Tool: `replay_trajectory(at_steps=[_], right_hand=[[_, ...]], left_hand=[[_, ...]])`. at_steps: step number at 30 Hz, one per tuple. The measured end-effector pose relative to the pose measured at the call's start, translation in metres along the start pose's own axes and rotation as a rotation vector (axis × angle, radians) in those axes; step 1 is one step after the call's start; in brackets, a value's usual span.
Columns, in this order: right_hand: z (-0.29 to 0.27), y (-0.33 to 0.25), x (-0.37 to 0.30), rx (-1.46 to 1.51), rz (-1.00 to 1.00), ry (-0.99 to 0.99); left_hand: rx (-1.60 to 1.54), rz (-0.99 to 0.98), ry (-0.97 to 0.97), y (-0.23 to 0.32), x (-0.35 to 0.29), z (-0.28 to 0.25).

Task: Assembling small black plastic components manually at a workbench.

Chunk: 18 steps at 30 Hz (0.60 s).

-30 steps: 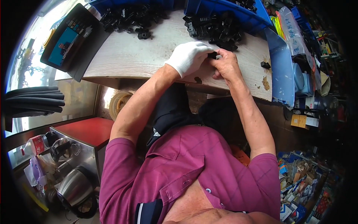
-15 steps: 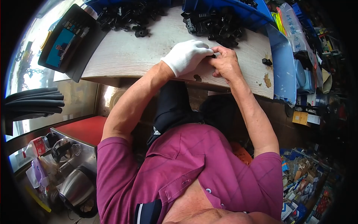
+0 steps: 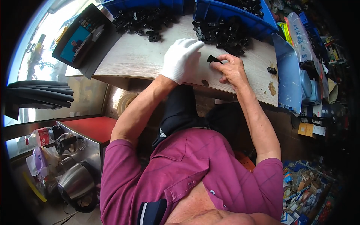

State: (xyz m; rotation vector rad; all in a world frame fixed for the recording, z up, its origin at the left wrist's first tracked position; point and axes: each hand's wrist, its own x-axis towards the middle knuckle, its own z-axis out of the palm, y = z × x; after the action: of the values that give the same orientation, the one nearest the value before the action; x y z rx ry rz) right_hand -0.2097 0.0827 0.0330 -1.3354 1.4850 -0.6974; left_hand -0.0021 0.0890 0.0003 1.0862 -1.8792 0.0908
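My right hand (image 3: pixel 233 69), bare, pinches a small black plastic part (image 3: pixel 212 59) between thumb and fingers, just above the whitish tabletop (image 3: pixel 144 56). The part's dark, flat end sticks out to the left of the fingertips. Apart from it, on the left, my left hand (image 3: pixel 180 60) wears a white knitted glove; its visible fingers stretch toward the right and nothing shows in them. The palm side of the glove is hidden. Beyond my hands lies a pile of black plastic parts (image 3: pixel 221 33), and another heap of black parts (image 3: pixel 144 18) is at the far left.
Blue bins (image 3: pixel 240 17) stand along the far edge. A tablet (image 3: pixel 80 39) showing a picture leans at the left. One lone black piece (image 3: pixel 272 70) rests near the right edge, beside a blue panel (image 3: pixel 287 75). A metal kettle (image 3: pixel 77 182) stands at lower left.
My hands have parted: the gloved left one has come off the black part, which stays in the right hand and shows more plainly. The whole view has shifted slightly.
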Motion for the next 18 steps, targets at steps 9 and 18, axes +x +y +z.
replay_trajectory(at_steps=[9,18], right_hand=[[-0.067,0.028,0.004,0.469,0.068,0.236],[-0.126,0.045,0.020,0.463,0.045,0.568]], left_hand=[[0.627,-0.418,0.018,-0.107,-0.017,-0.049],[0.353,-0.282,-0.029,-0.085,-0.017,-0.039]])
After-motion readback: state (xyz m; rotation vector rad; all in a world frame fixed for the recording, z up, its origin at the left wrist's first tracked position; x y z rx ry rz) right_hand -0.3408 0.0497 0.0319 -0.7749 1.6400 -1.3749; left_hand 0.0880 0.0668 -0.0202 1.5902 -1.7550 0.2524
